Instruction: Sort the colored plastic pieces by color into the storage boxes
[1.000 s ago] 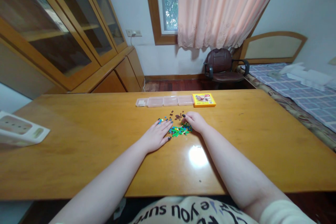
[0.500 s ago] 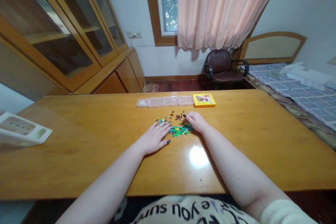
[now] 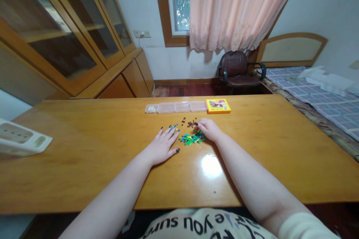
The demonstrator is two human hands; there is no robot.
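Note:
A small heap of tiny green, blue and brown bricks point(image 3: 191, 138) lies in the middle of the wooden table point(image 3: 84, 145). My left hand point(image 3: 163, 144) rests flat on the table just left of the heap, fingers spread, holding nothing. My right hand point(image 3: 209, 129) sits at the heap's right edge with its fingers curled down onto the bricks; what they pinch, if anything, is too small to make out. A few brown bricks point(image 3: 190, 123) lie apart just beyond the heap.
A clear plastic tray with several compartments point(image 3: 175, 107) and a yellow box point(image 3: 218, 106) lie beyond the bricks. A white object point(image 3: 19, 140) sits at the table's left edge. Behind are a wooden cabinet, a dark chair point(image 3: 237, 69) and a bed at right.
My left hand has slid a little to the left, away from the heap, uncovering blue bricks. My right hand has stayed at the heap's right edge.

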